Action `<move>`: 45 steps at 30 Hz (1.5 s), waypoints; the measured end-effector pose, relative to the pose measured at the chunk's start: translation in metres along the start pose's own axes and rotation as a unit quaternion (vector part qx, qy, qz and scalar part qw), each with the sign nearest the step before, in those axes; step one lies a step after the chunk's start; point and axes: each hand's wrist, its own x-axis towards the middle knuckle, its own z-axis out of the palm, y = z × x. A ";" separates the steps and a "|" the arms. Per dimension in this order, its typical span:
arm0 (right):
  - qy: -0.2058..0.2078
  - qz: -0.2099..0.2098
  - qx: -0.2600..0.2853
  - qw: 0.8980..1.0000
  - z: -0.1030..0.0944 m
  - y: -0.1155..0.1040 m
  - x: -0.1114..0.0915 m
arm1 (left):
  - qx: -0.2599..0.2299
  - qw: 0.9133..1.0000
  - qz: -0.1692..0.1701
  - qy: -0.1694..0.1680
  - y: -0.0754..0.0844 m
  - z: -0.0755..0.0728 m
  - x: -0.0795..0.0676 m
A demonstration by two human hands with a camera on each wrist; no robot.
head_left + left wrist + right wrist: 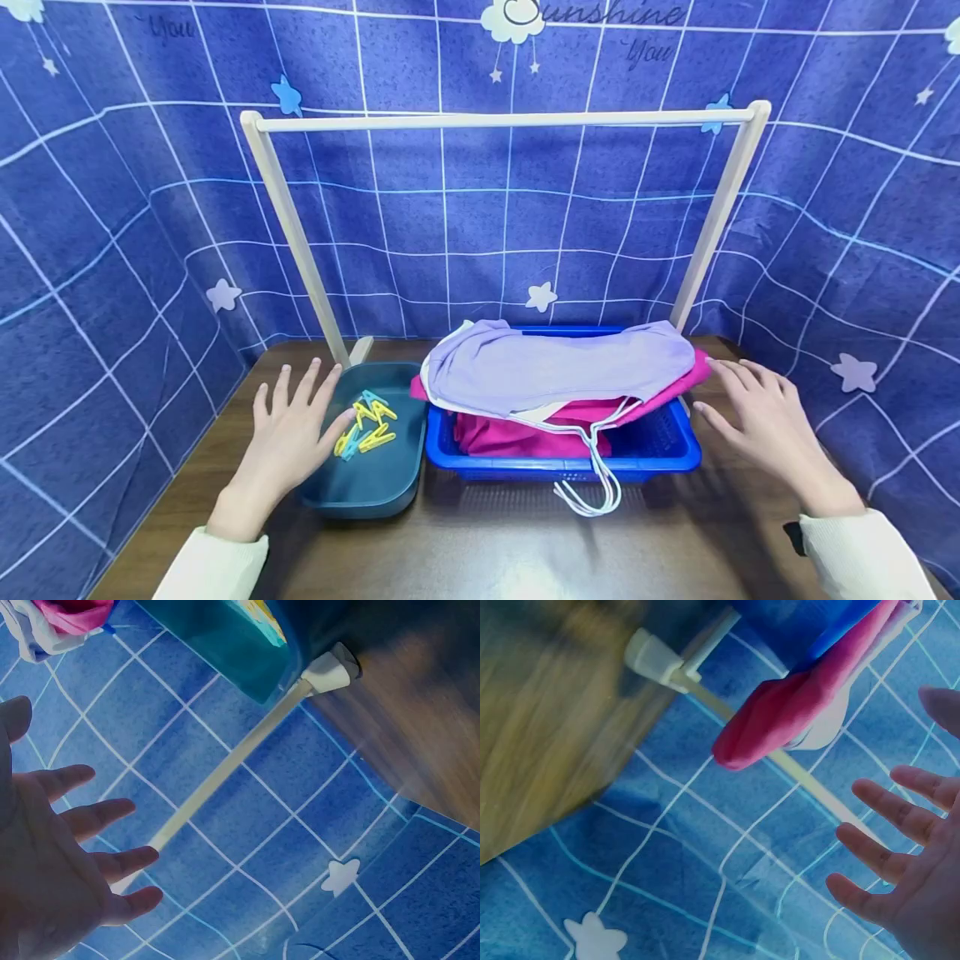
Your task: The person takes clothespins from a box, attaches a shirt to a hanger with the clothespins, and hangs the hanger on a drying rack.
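Observation:
In the head view my left hand (288,433) is held with fingers spread beside a dark teal tray (375,487), its thumb overlapping the tray's left part. Several yellow and blue clothespins (377,437) lie in that tray. My right hand (768,425) hovers with extended fingers at the right end of a clothes pile, holding nothing. On top of the pile is a lavender garment (558,367), over white and magenta cloth (517,437), all in a blue basket (562,467). White hangers' hooks (600,483) hang over the basket's front. Both wrist views show empty palms.
A white rack stands behind the containers, with a crossbar (502,121) on two posts (716,217). All stands on a brown wooden table (510,542). A blue gridded curtain (480,225) with stars surrounds the table's back and sides.

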 end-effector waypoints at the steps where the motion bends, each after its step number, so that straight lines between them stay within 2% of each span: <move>1: 0.003 -0.006 -0.002 1.000 0.001 -0.002 0.002 | 0.001 1.000 0.002 0.000 0.001 0.000 0.001; 11: 0.007 -0.053 0.000 0.999 0.007 -0.017 0.024 | 0.038 0.998 0.049 0.014 0.010 0.002 0.014; 19: 0.002 -0.079 0.002 0.997 0.016 -0.027 0.034 | 0.057 0.997 0.058 -0.018 0.017 0.003 0.029; 25: -0.011 -0.098 0.007 0.995 0.022 -0.031 0.036 | 0.070 0.995 0.066 -0.038 0.020 0.011 0.036; 34: -0.005 -0.135 -0.001 0.991 0.033 -0.032 0.036 | 0.102 0.990 0.090 -0.046 0.020 0.029 0.041; 45: 0.005 -0.130 -0.008 0.992 0.041 -0.029 0.035 | 0.114 0.986 0.094 -0.076 0.025 0.043 0.050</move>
